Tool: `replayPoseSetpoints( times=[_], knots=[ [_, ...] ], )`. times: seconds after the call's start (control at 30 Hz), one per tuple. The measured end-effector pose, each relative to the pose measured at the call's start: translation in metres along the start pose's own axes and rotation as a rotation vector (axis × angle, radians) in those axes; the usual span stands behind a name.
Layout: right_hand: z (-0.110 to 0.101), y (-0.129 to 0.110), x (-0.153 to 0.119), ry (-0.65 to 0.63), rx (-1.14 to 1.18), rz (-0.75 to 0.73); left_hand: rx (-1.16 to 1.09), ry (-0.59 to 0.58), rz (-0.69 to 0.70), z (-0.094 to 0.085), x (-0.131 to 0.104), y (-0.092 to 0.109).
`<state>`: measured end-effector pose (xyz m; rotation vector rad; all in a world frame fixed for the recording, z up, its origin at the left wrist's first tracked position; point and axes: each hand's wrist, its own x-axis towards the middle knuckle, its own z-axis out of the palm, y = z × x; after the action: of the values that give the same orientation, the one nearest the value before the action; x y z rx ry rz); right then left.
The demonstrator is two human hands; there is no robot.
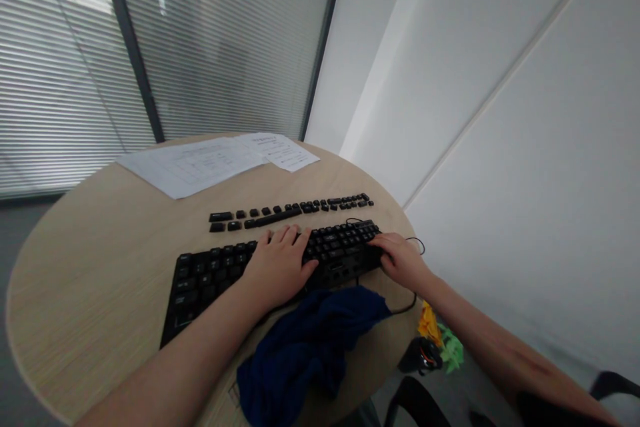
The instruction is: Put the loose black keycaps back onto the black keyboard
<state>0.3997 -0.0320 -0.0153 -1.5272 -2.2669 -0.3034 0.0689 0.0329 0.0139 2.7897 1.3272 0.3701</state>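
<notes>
A black keyboard (pixel 215 273) lies across the round wooden table, with some dark gaps near its right part where keys are absent. Over its middle rests my left hand (pixel 283 265), palm down with the fingers spread. My right hand (pixel 400 259) is at the keyboard's right end, its fingers together on the edge; whether a small key is between them is hidden. Behind the keyboard, loose black keycaps (pixel 277 215) lie in two rows. A crumpled dark blue cloth (pixel 310 347) lies in front of the keyboard, below my left hand.
Printed papers (pixel 200 163) lie at the far side of the table (pixel 75 267). A black cable (pixel 407 307) loops near the right edge. Beyond that edge, lower down, are orange (pixel 429 323) and green (pixel 451 349) crumpled items and a black chair (pixel 415 400). A white wall stands at right.
</notes>
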Motion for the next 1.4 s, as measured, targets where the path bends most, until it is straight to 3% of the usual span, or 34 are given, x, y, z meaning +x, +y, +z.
replayPoseSetpoints(
  times=[0.2, 0.43, 0.57, 0.67, 0.77, 0.83, 0.93, 1.03, 1.17, 1.27, 1.4],
  knots=[
    [0.021, -0.001, -0.009, 0.180, 0.009, 0.024, -0.053, -0.045, -0.012, -0.005, -0.002, 0.001],
    [0.030, 0.000, -0.013, 0.217, 0.037, -0.007, -0.103, -0.035, -0.006, -0.006, -0.010, 0.004],
    [0.034, 0.006, -0.017, 0.213, 0.036, -0.023, -0.138, 0.005, -0.019, -0.022, -0.011, 0.000],
    [0.036, 0.009, -0.019, 0.237, 0.032, -0.044, -0.157, 0.108, -0.094, -0.044, -0.009, -0.025],
    [0.037, 0.010, -0.021, 0.246, 0.023, -0.035, -0.171, 0.164, -0.202, -0.064, -0.009, -0.074],
    [0.038, 0.010, -0.022, 0.248, 0.020, -0.035, -0.186, 0.183, -0.304, -0.070, -0.012, -0.111],
    [0.036, 0.010, -0.022, 0.261, 0.009, -0.044, -0.243, 0.187, -0.406, -0.063, -0.019, -0.154],
    [0.026, 0.010, -0.018, 0.305, -0.028, -0.083, -0.334, 0.197, -0.443, -0.044, -0.023, -0.175],
    [-0.009, -0.004, 0.002, 0.328, -0.035, -0.269, -0.446, 0.218, -0.459, -0.021, -0.018, -0.181],
    [-0.042, -0.036, 0.034, 0.302, 0.049, -0.376, -0.516, 0.205, -0.456, -0.012, -0.012, -0.183],
    [-0.068, -0.102, 0.082, 0.297, 0.324, -0.549, -0.549, 0.191, -0.463, -0.008, -0.009, -0.186]
  ],
)
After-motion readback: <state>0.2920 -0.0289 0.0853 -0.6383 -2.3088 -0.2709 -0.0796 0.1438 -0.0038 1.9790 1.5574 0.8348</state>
